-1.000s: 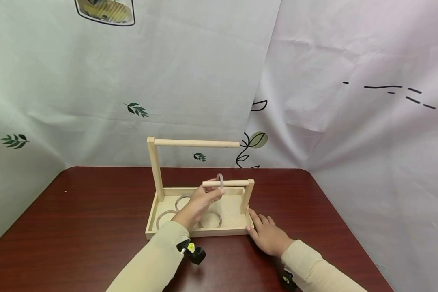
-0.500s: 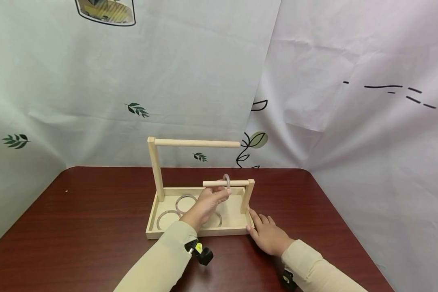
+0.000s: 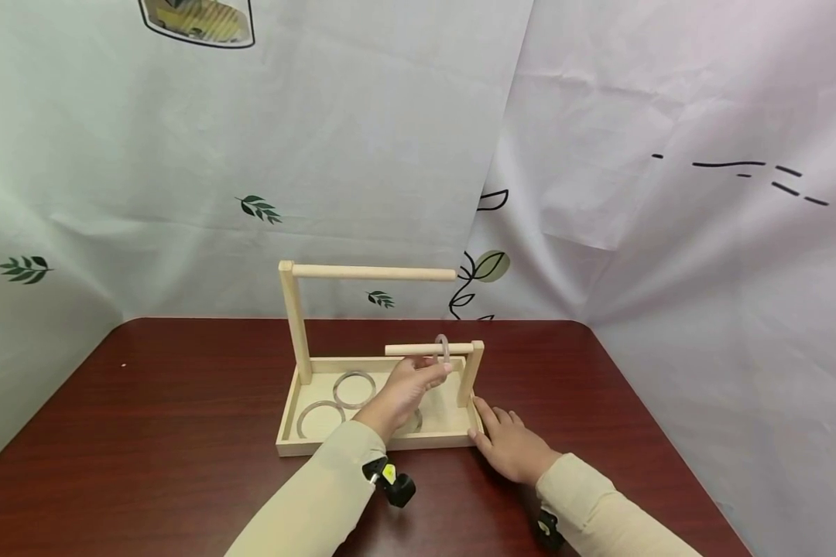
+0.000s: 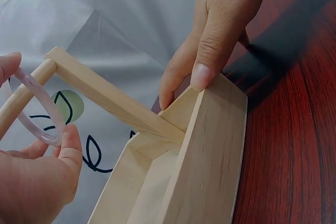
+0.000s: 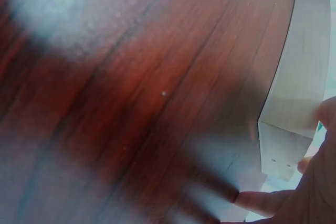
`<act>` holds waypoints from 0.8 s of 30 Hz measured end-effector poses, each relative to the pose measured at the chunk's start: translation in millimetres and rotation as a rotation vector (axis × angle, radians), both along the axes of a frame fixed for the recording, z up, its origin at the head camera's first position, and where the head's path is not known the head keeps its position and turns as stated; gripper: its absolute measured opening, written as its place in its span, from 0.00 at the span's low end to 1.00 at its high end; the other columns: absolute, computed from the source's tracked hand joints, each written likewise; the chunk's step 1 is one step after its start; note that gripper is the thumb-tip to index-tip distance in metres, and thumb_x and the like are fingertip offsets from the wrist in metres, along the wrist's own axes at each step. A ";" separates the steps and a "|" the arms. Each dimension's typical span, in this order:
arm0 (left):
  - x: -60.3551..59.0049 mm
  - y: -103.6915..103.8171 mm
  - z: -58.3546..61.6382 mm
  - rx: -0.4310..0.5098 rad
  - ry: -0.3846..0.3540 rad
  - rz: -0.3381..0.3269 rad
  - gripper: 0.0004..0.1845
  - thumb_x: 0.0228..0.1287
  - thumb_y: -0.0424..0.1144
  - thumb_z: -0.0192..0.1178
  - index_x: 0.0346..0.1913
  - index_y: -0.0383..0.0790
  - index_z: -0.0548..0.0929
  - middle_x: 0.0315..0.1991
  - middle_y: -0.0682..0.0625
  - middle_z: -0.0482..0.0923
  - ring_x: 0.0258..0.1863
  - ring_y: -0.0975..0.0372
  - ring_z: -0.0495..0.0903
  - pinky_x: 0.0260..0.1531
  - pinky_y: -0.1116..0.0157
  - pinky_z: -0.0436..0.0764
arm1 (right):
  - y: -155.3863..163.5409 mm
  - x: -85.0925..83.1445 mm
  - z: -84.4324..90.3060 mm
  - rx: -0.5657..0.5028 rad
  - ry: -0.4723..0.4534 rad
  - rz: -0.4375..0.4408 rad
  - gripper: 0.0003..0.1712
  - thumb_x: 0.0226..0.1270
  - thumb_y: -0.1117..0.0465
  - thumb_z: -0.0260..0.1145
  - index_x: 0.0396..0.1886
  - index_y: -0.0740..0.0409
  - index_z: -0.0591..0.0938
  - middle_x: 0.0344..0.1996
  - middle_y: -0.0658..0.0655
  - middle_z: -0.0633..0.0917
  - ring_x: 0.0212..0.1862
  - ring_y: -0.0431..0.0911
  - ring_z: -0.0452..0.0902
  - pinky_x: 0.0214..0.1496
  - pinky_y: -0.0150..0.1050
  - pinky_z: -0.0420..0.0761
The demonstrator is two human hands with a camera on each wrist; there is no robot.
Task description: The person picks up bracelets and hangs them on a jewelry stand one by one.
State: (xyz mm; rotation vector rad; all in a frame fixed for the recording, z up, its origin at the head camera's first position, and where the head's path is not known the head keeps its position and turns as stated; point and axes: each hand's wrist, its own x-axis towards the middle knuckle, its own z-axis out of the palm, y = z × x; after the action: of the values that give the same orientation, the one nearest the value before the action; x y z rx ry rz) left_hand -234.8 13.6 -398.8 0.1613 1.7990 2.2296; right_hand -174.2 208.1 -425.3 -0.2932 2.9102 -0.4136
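My left hand (image 3: 409, 385) pinches a pale, translucent bangle (image 4: 46, 109) between thumb and fingers. The bangle encircles the lower wooden bar (image 3: 411, 350), near the bar's post (image 3: 471, 373). Against the right end of the wooden tray (image 3: 286, 422) rests my right hand (image 3: 515, 450), its thumb on the rim in the left wrist view and its fingers along the outer side. Inside the tray lie more bangles: one at the back (image 3: 337, 394), another at the front left (image 3: 299, 424), and a third partly hidden behind my left hand.
A taller post (image 3: 294, 325) at the tray's left end carries a longer upper bar (image 3: 372, 272) with a free right tip. The tray stands on a dark red wooden table (image 3: 146, 433). A white printed cloth (image 3: 362, 155) hangs behind the table.
My left hand has slid the bangle rightward along the lower bar, closer to the post. More of the bangle at the tray's back shows now. My right hand stays at the tray's end.
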 end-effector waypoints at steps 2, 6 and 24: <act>-0.9 2.0 1.0 0.007 0.001 0.001 0.22 0.63 0.36 0.61 0.55 0.27 0.69 0.45 0.47 0.65 0.44 0.61 0.72 0.60 0.55 0.70 | 0.1 -0.4 0.1 0.002 -0.002 0.000 0.35 0.76 0.43 0.49 0.75 0.54 0.58 0.63 0.70 0.70 0.65 0.73 0.61 0.61 0.63 0.67; -2.3 6.0 1.6 0.035 0.014 0.003 0.23 0.63 0.34 0.62 0.57 0.27 0.70 0.42 0.49 0.63 0.43 0.63 0.72 0.58 0.58 0.73 | 0.3 -0.8 -0.3 0.001 -0.001 -0.003 0.35 0.76 0.43 0.49 0.75 0.54 0.58 0.63 0.70 0.70 0.64 0.73 0.62 0.60 0.64 0.67; -4.4 13.4 0.5 0.033 -0.002 -0.004 0.27 0.60 0.34 0.64 0.59 0.26 0.68 0.52 0.38 0.65 0.53 0.55 0.73 0.57 0.58 0.74 | -0.5 -1.3 -1.1 0.015 0.002 0.006 0.35 0.76 0.44 0.49 0.76 0.53 0.58 0.62 0.70 0.70 0.64 0.73 0.63 0.60 0.63 0.68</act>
State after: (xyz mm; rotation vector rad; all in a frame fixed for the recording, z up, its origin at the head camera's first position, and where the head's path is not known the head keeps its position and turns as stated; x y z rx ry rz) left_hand -239.2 27.0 -398.3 0.1689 1.7595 2.2564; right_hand -175.4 207.6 -426.4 -0.3008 2.9127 -0.3903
